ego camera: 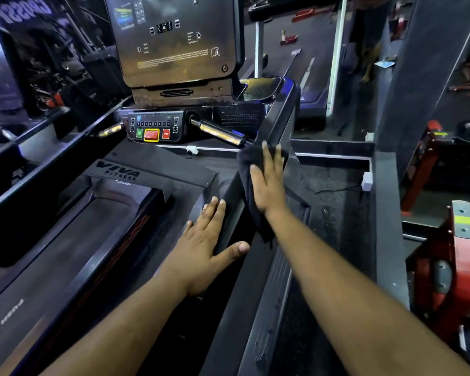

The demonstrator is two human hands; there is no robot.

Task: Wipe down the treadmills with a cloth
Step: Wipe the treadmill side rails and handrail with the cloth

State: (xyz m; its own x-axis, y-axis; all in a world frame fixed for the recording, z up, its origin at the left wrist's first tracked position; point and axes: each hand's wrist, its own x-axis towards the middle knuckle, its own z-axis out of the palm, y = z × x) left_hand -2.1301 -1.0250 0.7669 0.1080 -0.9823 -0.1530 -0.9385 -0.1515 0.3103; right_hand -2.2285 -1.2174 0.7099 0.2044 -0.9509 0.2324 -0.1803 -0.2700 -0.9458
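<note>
A black treadmill fills the view, its running belt at lower left and its console screen at the top. My right hand lies flat with straight fingers on a dark cloth, pressing it against the outer face of the right side handrail. The cloth hangs down below my wrist. My left hand rests flat on the inner side of the same rail, fingers straight, thumb spread over the rail's top edge.
The control panel with green and red buttons sits below the screen, with a metal grip bar to its right. Another treadmill rail runs at the left. Red gym equipment stands at the right beyond a carpeted gap.
</note>
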